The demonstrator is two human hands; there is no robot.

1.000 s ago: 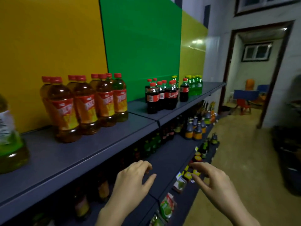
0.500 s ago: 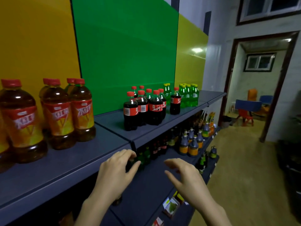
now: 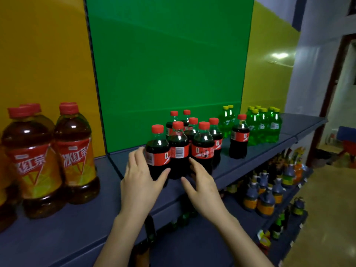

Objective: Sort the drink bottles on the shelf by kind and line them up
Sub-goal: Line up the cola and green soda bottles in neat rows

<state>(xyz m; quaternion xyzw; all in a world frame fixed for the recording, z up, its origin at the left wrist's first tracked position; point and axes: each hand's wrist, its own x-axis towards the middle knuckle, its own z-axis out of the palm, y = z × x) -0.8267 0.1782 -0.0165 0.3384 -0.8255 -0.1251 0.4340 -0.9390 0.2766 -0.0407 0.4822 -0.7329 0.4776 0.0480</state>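
Blue shelf (image 3: 260, 162), green panel (image 3: 169, 64) behind, centre frame: the left hand (image 3: 140, 182) has come up to spread against the front-left cola bottle (image 3: 157, 151); the right hand (image 3: 202, 185) lies open beside the cola cluster (image 3: 202, 149). Grouping the colas likely begins.

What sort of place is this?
Probably a small shop or a mock-up: tiered shelving stocked with cola bottles, iced tea bottles and green soda bottles, more bottled goods on the lower shelves.
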